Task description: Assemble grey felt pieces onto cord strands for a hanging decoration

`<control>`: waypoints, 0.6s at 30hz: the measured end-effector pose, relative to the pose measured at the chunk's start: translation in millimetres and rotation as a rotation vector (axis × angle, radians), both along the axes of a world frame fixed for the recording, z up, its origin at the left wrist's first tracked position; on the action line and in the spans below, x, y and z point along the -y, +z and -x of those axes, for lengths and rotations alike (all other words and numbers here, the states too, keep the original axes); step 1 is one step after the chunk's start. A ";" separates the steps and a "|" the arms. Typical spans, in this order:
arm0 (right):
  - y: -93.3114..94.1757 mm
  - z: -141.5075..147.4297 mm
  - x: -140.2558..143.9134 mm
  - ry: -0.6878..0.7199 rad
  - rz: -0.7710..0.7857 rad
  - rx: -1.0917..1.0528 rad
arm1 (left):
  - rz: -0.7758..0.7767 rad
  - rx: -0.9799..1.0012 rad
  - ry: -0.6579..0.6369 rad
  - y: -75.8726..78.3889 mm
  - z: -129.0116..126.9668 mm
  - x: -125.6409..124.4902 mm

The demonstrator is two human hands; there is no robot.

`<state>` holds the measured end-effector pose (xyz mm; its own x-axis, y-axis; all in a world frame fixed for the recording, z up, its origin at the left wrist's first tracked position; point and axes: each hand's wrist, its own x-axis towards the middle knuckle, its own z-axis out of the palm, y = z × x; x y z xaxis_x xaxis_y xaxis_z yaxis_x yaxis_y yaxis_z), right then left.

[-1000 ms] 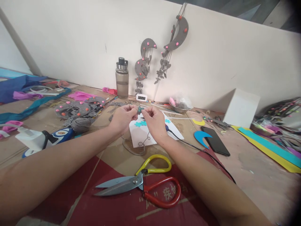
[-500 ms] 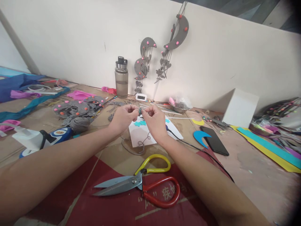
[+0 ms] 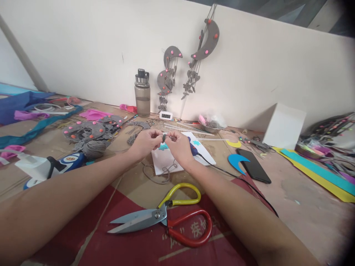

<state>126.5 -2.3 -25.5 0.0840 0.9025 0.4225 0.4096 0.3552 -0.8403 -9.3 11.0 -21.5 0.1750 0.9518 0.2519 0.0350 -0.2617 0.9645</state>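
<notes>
Left hand [image 3: 148, 143], right hand [image 3: 179, 147] both pinching one grey-green piece [image 3: 164, 137] above far edge of one white board [image 3: 158, 163]; long axis looks near-upright, ends hidden.

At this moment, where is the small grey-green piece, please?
In the head view, the small grey-green piece is near the centre, pinched between the left hand and the right hand, seemingly over the white board.

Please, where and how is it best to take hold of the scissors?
Grip the scissors by the yellow loop and red loop, coming from the right. They lie flat, loops rightward, while the slightly parted blades point left, so this should keep skin off the edges. The right hand looks handier, though it now pinches a small piece.
</notes>
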 end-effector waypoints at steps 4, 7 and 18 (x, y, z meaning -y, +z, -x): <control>-8.7 1.2 -0.9 0.031 0.097 -0.056 | 0.009 -0.077 0.018 -7.6 0.6 -0.4; -10.9 1.3 2.9 0.028 0.100 -0.057 | -0.005 -0.080 -0.003 -11.5 1.1 -0.4; -21.0 2.9 8.2 -0.024 -0.009 -0.021 | -0.051 -0.097 -0.020 -15.0 1.4 -2.2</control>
